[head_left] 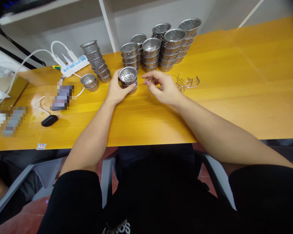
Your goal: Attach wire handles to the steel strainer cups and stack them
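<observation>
- along the near edge of the bench (141,130), a small label (41,146) sits toward the left.
- farther in, the left hand (116,87) is wrapped round a short stack of perforated metal cups (128,76), mouths up.
- just beside them, the right hand (160,84) hovers half curled; i can't tell whether it pinches anything.
- right of it, curved wires (187,86) lie loosely heaped.
- beyond, taller cup stacks (151,54) stand close together.

Reads "3", then something unclear, on label (41,146) at front edge of table (234,120), between 8 and 9 o'clock. Reads "SO", then illegible, in lettering (123,227) on black shirt (166,191), between 6 and 7.
</observation>
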A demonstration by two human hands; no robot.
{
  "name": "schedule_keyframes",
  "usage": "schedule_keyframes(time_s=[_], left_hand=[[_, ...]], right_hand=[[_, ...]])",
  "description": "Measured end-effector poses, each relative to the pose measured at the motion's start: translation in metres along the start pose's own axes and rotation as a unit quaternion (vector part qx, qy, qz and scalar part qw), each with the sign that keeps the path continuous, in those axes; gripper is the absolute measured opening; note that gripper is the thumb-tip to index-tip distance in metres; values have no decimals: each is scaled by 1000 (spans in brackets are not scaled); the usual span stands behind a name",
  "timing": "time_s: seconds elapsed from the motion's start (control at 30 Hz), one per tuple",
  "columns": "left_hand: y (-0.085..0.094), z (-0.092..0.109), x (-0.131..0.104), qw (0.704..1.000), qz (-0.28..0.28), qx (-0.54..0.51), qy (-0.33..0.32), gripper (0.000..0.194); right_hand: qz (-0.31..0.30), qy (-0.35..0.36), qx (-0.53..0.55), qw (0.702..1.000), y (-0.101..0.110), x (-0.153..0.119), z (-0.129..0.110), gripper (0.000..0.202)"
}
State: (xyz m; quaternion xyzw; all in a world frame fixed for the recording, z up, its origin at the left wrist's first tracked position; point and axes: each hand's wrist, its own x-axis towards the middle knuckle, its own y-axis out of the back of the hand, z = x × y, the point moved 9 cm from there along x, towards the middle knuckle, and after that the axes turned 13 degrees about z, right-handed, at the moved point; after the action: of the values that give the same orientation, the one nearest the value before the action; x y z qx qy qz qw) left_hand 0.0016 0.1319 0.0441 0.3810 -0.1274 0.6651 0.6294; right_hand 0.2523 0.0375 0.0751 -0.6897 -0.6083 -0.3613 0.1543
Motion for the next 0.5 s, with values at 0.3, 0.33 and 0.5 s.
schedule_keyframes(time_s=[0.3, 0.33, 0.5], left_hand=[[1, -14, -1, 999, -19, 29, 23, 120], [1, -19, -1, 999, -20, 36, 26, 122], [-1, -36, -1, 999, -28, 33, 23, 127]], right_hand=[[-22, 2, -33, 999, -1, -1, -4, 49], [-26, 2, -36, 999, -1, -2, -4, 50], [-34, -6, -42, 999, 0, -2, -4, 48]])
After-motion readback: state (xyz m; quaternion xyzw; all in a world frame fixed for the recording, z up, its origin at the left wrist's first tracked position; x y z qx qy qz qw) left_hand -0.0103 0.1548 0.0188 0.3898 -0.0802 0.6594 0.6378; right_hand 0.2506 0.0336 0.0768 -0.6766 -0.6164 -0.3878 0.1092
